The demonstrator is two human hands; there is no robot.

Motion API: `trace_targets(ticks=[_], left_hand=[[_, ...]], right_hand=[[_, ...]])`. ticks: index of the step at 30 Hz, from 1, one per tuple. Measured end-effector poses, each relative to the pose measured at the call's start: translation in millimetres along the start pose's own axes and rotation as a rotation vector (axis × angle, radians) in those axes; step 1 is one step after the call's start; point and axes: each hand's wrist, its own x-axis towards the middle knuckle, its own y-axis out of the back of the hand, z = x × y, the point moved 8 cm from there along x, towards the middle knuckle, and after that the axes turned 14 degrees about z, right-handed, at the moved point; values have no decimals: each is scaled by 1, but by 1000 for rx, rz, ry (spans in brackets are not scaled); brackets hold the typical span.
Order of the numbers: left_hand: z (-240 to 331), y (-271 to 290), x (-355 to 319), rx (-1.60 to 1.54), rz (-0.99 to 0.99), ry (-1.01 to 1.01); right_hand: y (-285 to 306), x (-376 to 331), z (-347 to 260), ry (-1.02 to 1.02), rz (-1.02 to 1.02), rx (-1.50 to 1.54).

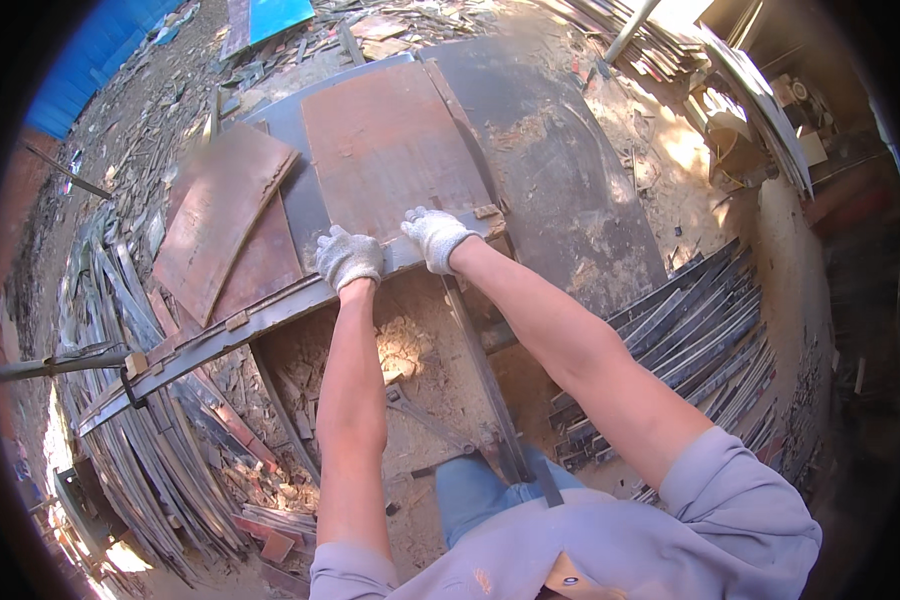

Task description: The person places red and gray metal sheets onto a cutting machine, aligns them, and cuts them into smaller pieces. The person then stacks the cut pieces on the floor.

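Observation:
A reddish-brown wooden board (pixel 385 135) lies flat in front of me, its near edge along a long metal rail (pixel 270 312). My left hand (pixel 350 257), in a pale knit glove, is closed with its fingers curled at that near edge. To its right, my right hand (pixel 433 238), gloved alike, also curls its fingers at the board's edge, near the corner. The undersides of both hands are hidden. Beside the right hand a small wooden block (pixel 488 212) sits on the rail.
Other brown boards (pixel 220 215) lie tilted at the left. A large dark sheet (pixel 560 165) spreads to the right. Long thin strips (pixel 690 340) are piled at the right, with more strips (pixel 160 430) at the left. A metal pole (pixel 60 367) reaches in from the left.

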Motion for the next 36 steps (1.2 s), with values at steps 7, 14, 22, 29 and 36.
trace_targets(ticks=[7,14,22,29,36], left_hand=[[4,-7,4,-1,-27,-10],[-28,23,-115,30,-24,-25],[-87,70,-306,39,-51,-13],[-123,104,-443,52,-125,-16],[-184,136,-466,-51,-172,-28]], right_hand=[[-10,1,9,-24,108,-34],[-9,-113,-49,-13,-25,32],[-20,-286,-114,-45,-74,329],[-55,-414,7,-1050,194,366],[-71,-425,-14,-1076,32,394]])
